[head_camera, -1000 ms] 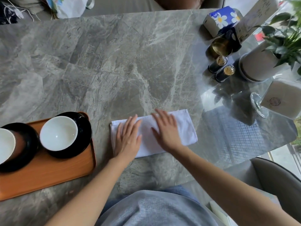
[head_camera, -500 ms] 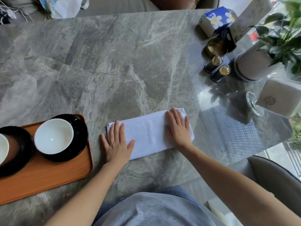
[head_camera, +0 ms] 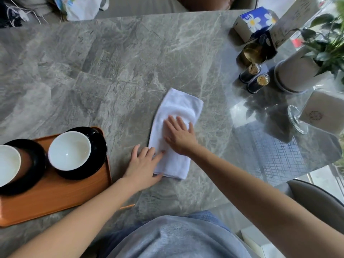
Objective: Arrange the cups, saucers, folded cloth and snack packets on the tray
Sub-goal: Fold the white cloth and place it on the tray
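Both hands (head_camera: 179, 136) flat on cloth (head_camera: 178, 107)

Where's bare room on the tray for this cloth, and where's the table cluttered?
Bare tray wood runs along its near edge, in front of the two saucers. The marble table beyond tray and cloth is open. Far right corner is crowded: tissue box, gold cup, dark jars, plant pot.

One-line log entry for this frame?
white cloth: on table, off tray; left hand: flat, touching near edge; right hand: flat, pressing cloth
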